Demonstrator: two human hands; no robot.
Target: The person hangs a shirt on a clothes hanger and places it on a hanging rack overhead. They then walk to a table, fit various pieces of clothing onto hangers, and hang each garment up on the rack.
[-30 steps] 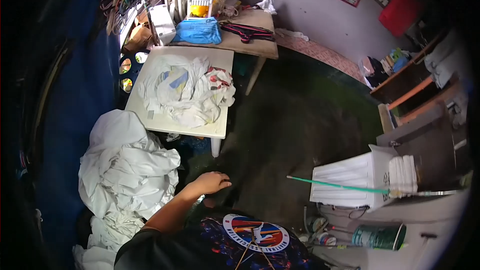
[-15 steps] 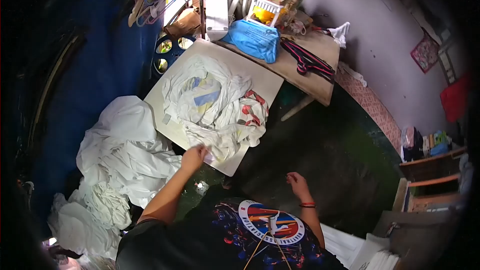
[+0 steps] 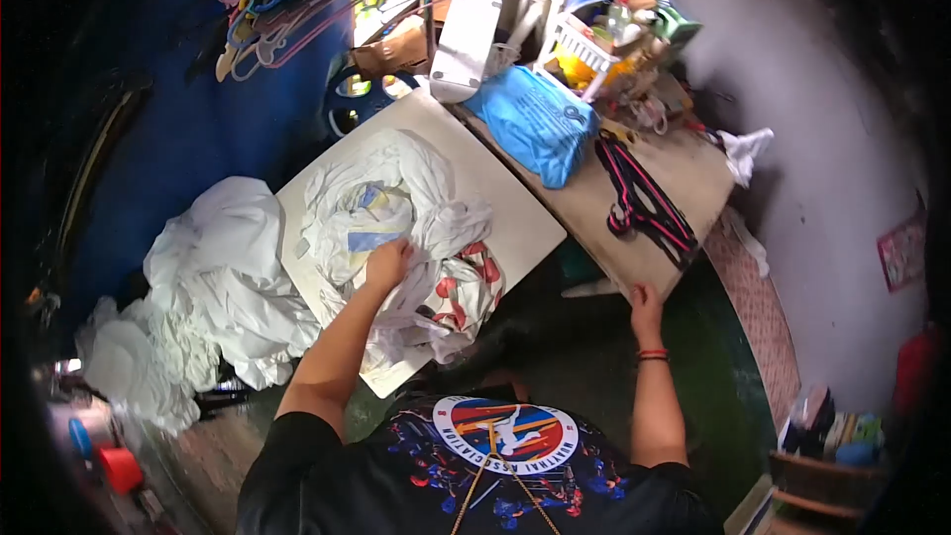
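My left hand (image 3: pixel 388 263) is over a heap of white cloth (image 3: pixel 426 173) on a pale square tabletop (image 3: pixel 505 213), its fingers closed on the cloth. Beside it lies a blue patch (image 3: pixel 371 241) in the heap. Red-patterned white fabric (image 3: pixel 461 292) lies at the heap's right side. My right hand (image 3: pixel 646 307) is at the front edge of a brown wooden table (image 3: pixel 684 173), fingers curled against that edge; its fingertips are partly hidden.
A large white cloth pile (image 3: pixel 228 267) stands left of the tabletop. The wooden table carries a blue bag (image 3: pixel 535 124), a black garment with pink trim (image 3: pixel 644 203) and a white basket (image 3: pixel 575 54) of goods. Hangers (image 3: pixel 317 0) hang at upper left.
My left hand has moved up from the tabletop's front edge onto the middle of the cloth heap. My right hand has risen to the wooden table's edge. The camera view has shifted.
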